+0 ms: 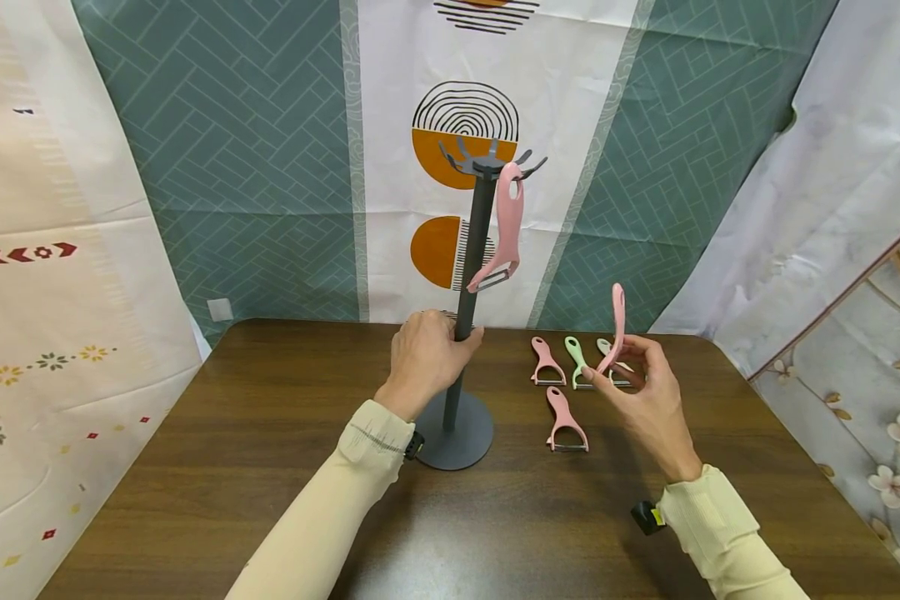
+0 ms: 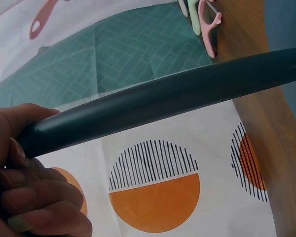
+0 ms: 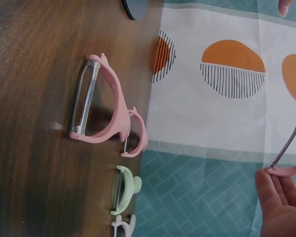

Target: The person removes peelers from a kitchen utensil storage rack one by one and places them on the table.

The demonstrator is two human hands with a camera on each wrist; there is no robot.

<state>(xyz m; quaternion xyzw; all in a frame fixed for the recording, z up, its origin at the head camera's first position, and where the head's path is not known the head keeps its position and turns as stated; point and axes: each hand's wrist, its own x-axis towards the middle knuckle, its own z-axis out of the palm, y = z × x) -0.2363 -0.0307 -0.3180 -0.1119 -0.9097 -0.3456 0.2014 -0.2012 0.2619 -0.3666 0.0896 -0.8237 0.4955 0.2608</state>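
Observation:
My left hand [image 1: 426,358] grips the dark post of a hook stand [image 1: 478,221], fingers curled round it in the left wrist view. From one hook at the top hangs a pink peeler [image 1: 508,221], blade end down. To the right, my right hand [image 1: 656,404] pinches another pink peeler [image 1: 618,321] by its blade end, handle pointing up, above the table. The right wrist view catches part of that peeler's blade [image 3: 287,143] between the fingers. Beneath and left of that hand lie a pink peeler [image 1: 560,406], a second pink one [image 1: 544,354], a green peeler [image 1: 574,350] and a white peeler [image 1: 604,343].
The stand's round base [image 1: 450,454] rests on a brown wooden table [image 1: 270,433]. Patterned cloth [image 1: 255,167] hangs behind the table's back edge, with more cloth at the left and right sides. Several bare hooks [image 1: 450,156] ring the top of the stand.

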